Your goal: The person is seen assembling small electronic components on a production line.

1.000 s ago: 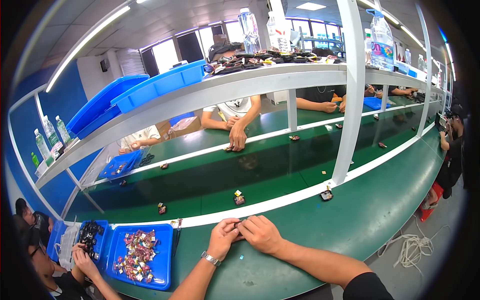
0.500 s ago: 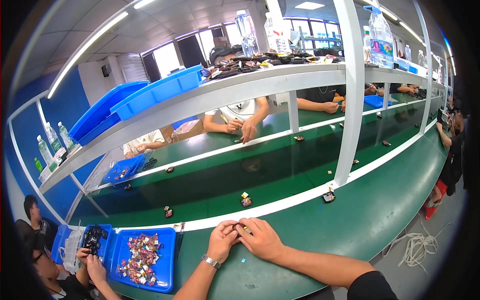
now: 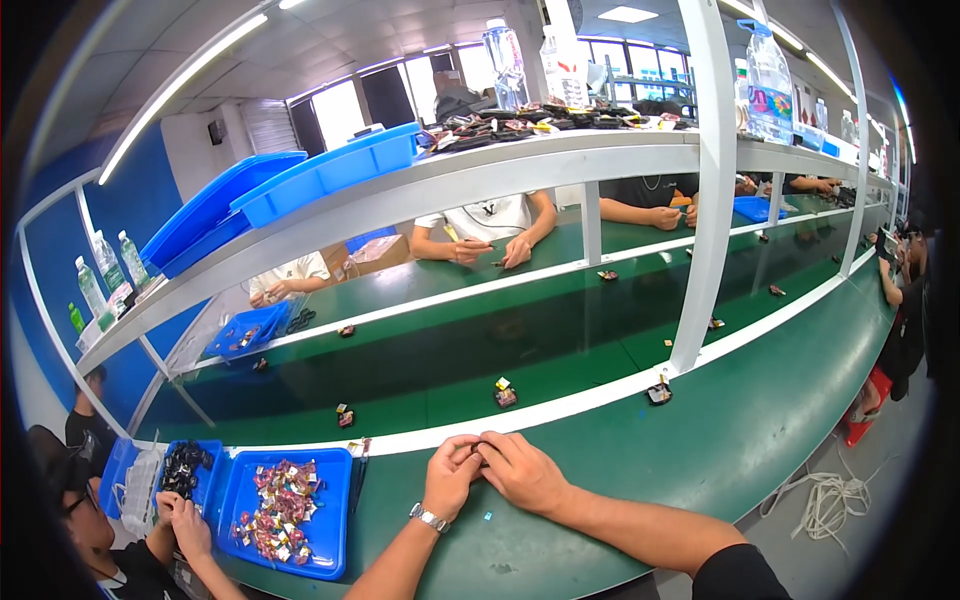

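Note:
Over the green worktop point(image 3: 590, 480), my left hand point(image 3: 450, 480) and my right hand point(image 3: 522, 474) meet with fingers pinched together. Between their fingertips is a small dark part point(image 3: 478, 449), mostly covered, so its kind does not show. A tiny light-blue square point(image 3: 488, 516) lies on the worktop just below my right hand. Left of my left forearm is a blue tray point(image 3: 336, 480) with a heap of small reddish-brown pieces point(image 3: 280, 510) bearing white and yellow tabs. A small black piece with a pale label point(image 3: 658, 392) sits by the white rail, beyond my right hand.
Past the white rail point(image 3: 420, 441), a dark green belt point(image 3: 430, 370) carries scattered small pieces point(image 3: 506, 395). A white post point(image 3: 703, 220) supports a shelf holding blue trays point(image 3: 330, 175) and bottles. At left, a co-worker's hands point(image 3: 185, 520) work beside a bin of black parts point(image 3: 188, 463).
My hands stay together, with slightly shifted fingers; the yellowish bit seen earlier at the held part is now covered. The view has shifted slightly. Across the belt, a co-worker's hands have moved apart.

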`<state>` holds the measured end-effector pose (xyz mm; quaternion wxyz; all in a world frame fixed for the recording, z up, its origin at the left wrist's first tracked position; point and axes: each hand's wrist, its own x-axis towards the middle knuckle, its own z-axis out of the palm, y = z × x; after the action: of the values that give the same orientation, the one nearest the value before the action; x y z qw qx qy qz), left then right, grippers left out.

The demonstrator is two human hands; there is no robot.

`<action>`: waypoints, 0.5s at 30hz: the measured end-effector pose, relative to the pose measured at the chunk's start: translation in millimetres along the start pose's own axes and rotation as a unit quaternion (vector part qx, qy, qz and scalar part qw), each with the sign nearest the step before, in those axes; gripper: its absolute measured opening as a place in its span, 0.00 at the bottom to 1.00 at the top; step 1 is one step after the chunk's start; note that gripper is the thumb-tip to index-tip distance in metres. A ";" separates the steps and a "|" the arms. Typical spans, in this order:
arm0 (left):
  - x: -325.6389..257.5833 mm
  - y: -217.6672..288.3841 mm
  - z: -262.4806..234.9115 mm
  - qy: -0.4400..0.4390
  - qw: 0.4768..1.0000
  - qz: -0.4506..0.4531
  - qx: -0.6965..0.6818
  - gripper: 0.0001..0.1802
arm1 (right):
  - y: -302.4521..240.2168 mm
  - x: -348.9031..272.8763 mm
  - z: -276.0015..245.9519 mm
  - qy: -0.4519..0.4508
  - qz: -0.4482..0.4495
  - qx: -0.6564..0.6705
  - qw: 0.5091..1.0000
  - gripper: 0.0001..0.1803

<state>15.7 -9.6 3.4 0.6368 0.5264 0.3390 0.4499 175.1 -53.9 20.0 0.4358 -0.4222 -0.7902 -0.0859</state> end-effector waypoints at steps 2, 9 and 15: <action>-2.4 2.6 4.0 -0.006 1.000 0.003 -0.017 0.19 | 5.0 3.3 -1.5 0.010 -0.008 0.011 1.000 0.23; 4.6 8.3 3.2 -0.032 0.999 0.008 -0.024 0.22 | 116.1 28.6 1.4 0.060 0.175 -0.073 0.980 0.24; 6.3 9.1 -2.5 -0.031 0.999 -0.012 -0.031 0.18 | 143.8 29.9 10.3 0.003 0.190 -0.250 0.949 0.25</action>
<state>13.8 -2.5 12.0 0.6681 0.5163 0.3111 0.4362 267.6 59.5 3.1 0.3267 -0.6599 -0.6471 -0.1976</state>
